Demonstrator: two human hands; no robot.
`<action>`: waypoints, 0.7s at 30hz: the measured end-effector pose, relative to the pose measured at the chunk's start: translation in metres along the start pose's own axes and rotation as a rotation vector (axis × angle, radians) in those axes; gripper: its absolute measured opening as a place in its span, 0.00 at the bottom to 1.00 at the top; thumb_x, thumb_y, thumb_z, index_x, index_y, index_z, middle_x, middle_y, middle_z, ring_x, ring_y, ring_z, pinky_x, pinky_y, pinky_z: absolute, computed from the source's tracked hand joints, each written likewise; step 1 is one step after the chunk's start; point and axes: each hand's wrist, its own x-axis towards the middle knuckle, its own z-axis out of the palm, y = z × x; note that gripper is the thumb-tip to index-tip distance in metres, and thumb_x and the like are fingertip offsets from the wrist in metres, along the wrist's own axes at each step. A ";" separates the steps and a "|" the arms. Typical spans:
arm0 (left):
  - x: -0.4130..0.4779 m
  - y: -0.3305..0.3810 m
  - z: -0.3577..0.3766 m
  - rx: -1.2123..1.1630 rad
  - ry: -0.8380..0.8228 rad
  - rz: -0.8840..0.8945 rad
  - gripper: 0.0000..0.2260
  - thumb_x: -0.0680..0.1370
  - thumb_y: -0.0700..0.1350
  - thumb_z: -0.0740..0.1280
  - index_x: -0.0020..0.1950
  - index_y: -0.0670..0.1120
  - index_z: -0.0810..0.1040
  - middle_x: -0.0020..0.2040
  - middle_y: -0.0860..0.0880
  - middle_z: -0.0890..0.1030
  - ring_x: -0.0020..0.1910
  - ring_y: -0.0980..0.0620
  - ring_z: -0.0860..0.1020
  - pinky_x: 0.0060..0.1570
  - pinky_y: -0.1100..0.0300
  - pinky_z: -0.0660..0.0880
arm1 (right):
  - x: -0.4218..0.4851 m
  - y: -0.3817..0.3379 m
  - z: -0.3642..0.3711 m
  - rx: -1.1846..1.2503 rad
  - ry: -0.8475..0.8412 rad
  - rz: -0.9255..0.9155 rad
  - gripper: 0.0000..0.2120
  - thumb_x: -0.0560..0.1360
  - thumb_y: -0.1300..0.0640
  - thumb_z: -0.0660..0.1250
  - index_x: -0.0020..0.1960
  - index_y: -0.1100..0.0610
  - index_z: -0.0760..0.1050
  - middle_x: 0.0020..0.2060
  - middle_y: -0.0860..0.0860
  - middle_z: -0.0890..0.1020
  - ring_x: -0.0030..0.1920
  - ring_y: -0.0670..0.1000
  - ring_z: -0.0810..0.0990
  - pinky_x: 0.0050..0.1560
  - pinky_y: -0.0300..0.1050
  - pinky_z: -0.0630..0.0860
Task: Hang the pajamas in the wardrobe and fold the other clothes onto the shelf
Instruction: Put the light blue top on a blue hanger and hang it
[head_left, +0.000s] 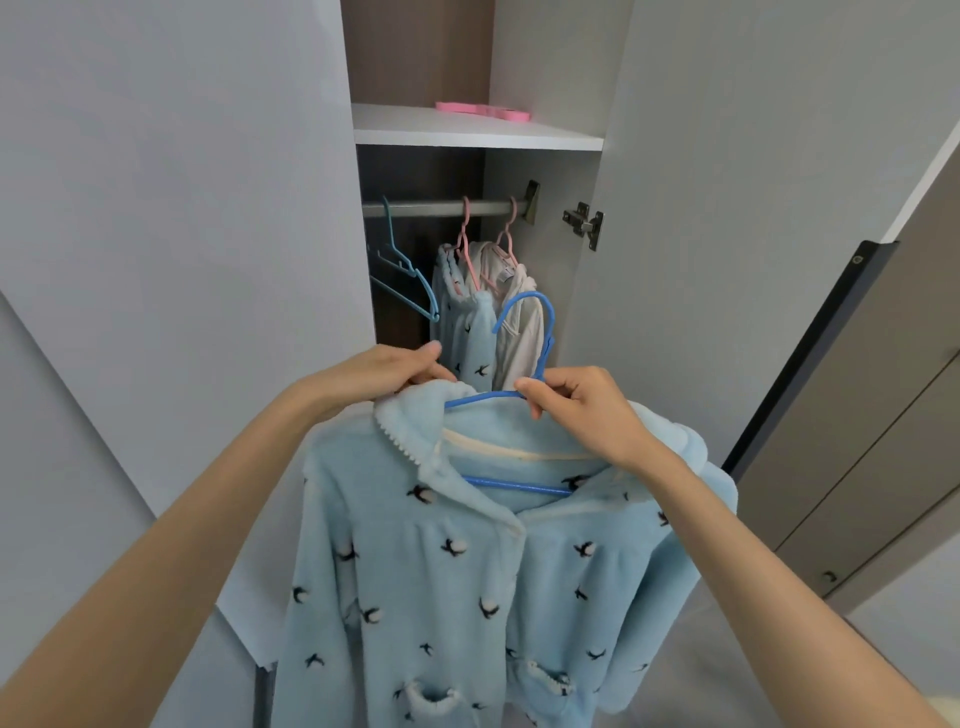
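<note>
pajama top (467, 571) on blue hanger (514, 486), held near, below and short of rod (431, 209). right grip (576, 410) pinching hanger neck under hook (530, 294); left grip (400, 371) pinching collar (410, 415). hook upright, opening left. rod axis left-right; free gap left of pink hangers (461, 241). right grip nearer hook.

No readable text, labels, brands, numbers or signs appear on anything here.
</note>
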 end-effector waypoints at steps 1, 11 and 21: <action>0.002 0.001 0.005 0.095 0.017 0.053 0.16 0.76 0.65 0.58 0.49 0.59 0.83 0.49 0.61 0.82 0.47 0.66 0.78 0.43 0.71 0.69 | 0.003 -0.001 0.001 -0.006 0.007 0.009 0.22 0.75 0.38 0.61 0.31 0.53 0.74 0.22 0.47 0.63 0.26 0.48 0.59 0.32 0.44 0.60; 0.010 -0.021 0.010 0.590 0.446 0.058 0.09 0.75 0.49 0.64 0.48 0.45 0.80 0.44 0.46 0.82 0.41 0.48 0.76 0.38 0.58 0.70 | 0.006 0.009 0.006 -0.090 0.029 0.120 0.21 0.76 0.41 0.62 0.29 0.50 0.74 0.20 0.46 0.62 0.24 0.46 0.60 0.27 0.37 0.60; 0.014 -0.009 0.031 0.730 0.282 0.444 0.21 0.78 0.54 0.64 0.70 0.56 0.68 0.69 0.53 0.69 0.70 0.51 0.64 0.70 0.42 0.59 | 0.006 0.011 0.001 0.155 -0.134 0.269 0.18 0.81 0.50 0.59 0.34 0.53 0.73 0.26 0.45 0.66 0.22 0.42 0.60 0.23 0.29 0.58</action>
